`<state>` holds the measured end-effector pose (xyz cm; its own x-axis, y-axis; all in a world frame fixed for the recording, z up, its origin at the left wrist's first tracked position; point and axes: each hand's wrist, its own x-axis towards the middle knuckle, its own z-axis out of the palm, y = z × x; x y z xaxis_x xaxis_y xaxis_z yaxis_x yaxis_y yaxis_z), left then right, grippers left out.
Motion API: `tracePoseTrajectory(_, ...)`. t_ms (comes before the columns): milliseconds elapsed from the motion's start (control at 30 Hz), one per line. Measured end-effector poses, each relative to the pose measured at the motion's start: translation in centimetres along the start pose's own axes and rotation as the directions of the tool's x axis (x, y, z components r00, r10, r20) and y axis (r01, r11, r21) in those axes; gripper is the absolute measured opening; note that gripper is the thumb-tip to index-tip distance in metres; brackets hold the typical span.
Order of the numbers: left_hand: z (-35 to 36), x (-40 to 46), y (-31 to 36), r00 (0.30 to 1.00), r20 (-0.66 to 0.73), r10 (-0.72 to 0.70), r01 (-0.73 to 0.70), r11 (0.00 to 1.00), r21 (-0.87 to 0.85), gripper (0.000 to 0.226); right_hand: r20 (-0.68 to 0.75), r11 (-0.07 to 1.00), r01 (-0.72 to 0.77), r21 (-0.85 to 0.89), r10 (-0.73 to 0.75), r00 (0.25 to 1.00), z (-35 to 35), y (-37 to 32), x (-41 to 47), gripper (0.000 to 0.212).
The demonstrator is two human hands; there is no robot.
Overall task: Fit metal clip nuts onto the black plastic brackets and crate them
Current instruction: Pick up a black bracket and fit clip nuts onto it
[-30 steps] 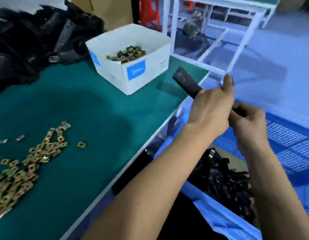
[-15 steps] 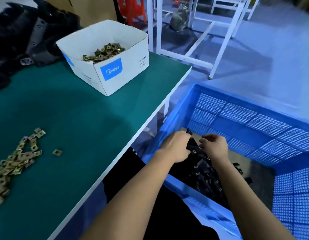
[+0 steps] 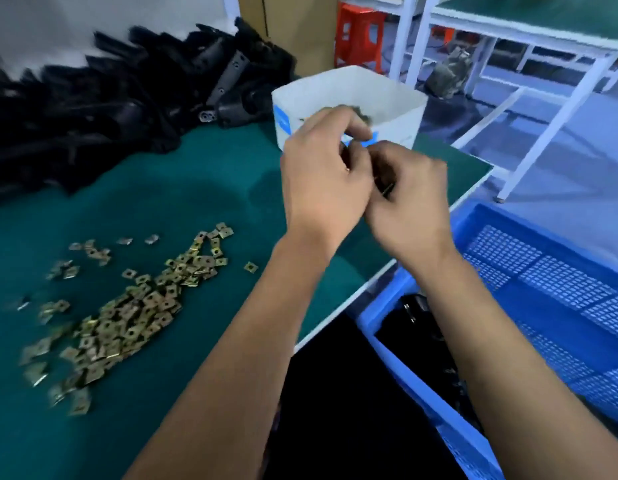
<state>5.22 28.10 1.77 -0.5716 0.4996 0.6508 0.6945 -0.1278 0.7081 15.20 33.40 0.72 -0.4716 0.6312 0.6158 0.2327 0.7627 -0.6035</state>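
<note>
my left hand [image 3: 321, 174] and right hand [image 3: 409, 199] are raised together over the green table [image 3: 196, 188], knuckles touching, just in front of the white box [image 3: 397, 112]. both sets of fingers are curled inward. a thin dark sliver shows between them at my right fingertips, but the blur is heavy and i cannot tell for sure whether it is a clip nut, or which hand truly has it. no bracket is in either hand that i can see.

the loose clip nuts [image 3: 134, 313] lie scattered on the table to my left, well apart from my hands. the unfitted black brackets [image 3: 103, 112] are heaped at the far left edge of the table. the blue crate [image 3: 550, 282] sits off the table's right edge, with dark pieces in its near corner that are likely finished brackets.

my guess is i am sorting a nut between my fingers before reaching for a bracket. the risks from here: a small piece pinched this loosely between two hands could slip and fall into the gap between table and crate. if i turn it the wrong way round it will not slide onto a bracket. reaching left in a hurry, my forearm could sweep through the scattered nuts and push some off the edge.
</note>
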Motion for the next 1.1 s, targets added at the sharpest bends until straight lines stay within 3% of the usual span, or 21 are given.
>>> tracePoseTrajectory(167, -12.7, -0.7, -5.3, 0.953, -0.259, -0.156, 0.204, 0.964, 0.170, 0.019, 0.398, 0.990, 0.128, 0.052, -0.138, 0.907, 10.0, -8.5, 1.6, 0.017)
tracePoseTrajectory(267, -21.9, -3.0, -8.3, 0.879, -0.426, -0.213, 0.349, 0.897, 0.272, 0.019, 0.534, 0.964, 0.216, 0.154, -0.266, 0.803, 16.6, -15.2, 0.2, 0.018)
tracePoseTrajectory(400, -33.4, -7.3, -11.5, 0.774, -0.598, -0.208, 0.530, 0.730, 0.431, 0.018, 0.673, 0.914, 0.313, 0.259, -0.403, 0.620, 24.0, -23.2, -3.2, 0.018)
tracePoseTrajectory(467, -38.4, -9.7, -12.7, 0.686, -0.704, -0.181, 0.636, 0.620, 0.460, 0.018, 0.715, 0.869, 0.391, 0.302, -0.478, 0.510, 27.5, -26.9, -4.9, 0.023)
tracePoseTrajectory(533, -41.7, -11.5, -13.7, 0.534, -0.831, -0.160, 0.742, 0.561, 0.369, 0.019, 0.724, 0.824, 0.459, 0.331, -0.534, 0.436, 30.7, -30.1, -6.2, 0.031)
tracePoseTrajectory(600, -43.5, -12.2, -14.3, 0.325, -0.936, -0.138, 0.785, 0.591, 0.185, 0.018, 0.736, 0.794, 0.505, 0.339, -0.558, 0.384, 33.8, -33.2, -7.4, 0.044)
tracePoseTrajectory(667, -44.0, -12.0, -14.7, 0.222, -0.968, -0.117, 0.748, 0.658, 0.091, 0.016, 0.753, 0.791, 0.538, 0.292, -0.537, 0.381, 36.5, -35.7, -8.1, 0.059)
tracePoseTrajectory(767, -44.4, -11.5, -15.0, 0.167, -0.981, -0.100, 0.701, 0.711, 0.047, 0.016, 0.721, 0.726, 0.645, 0.240, -0.578, 0.382, 40.4, -39.2, -7.9, 0.071)
tracePoseTrajectory(933, -44.3, -11.2, -15.0, 0.115, -0.987, -0.115, 0.690, 0.724, -0.004, 0.019, 0.793, 0.533, 0.829, 0.171, -0.574, 0.206, 45.5, -40.7, -5.0, 0.077)
tracePoseTrajectory(1000, -44.3, -11.2, -15.0, 0.115, -0.984, -0.139, 0.704, 0.710, -0.018, 0.019, 0.836, 0.538, 0.821, 0.189, -0.526, 0.153, 46.3, -40.4, -4.6, 0.071)
tracePoseTrajectory(1100, -44.3, -11.3, -15.2, 0.125, -0.979, -0.160, 0.715, 0.699, -0.023, 0.017, 0.823, 0.560, 0.796, 0.227, -0.547, 0.150, 45.9, -39.5, -3.9, 0.069)
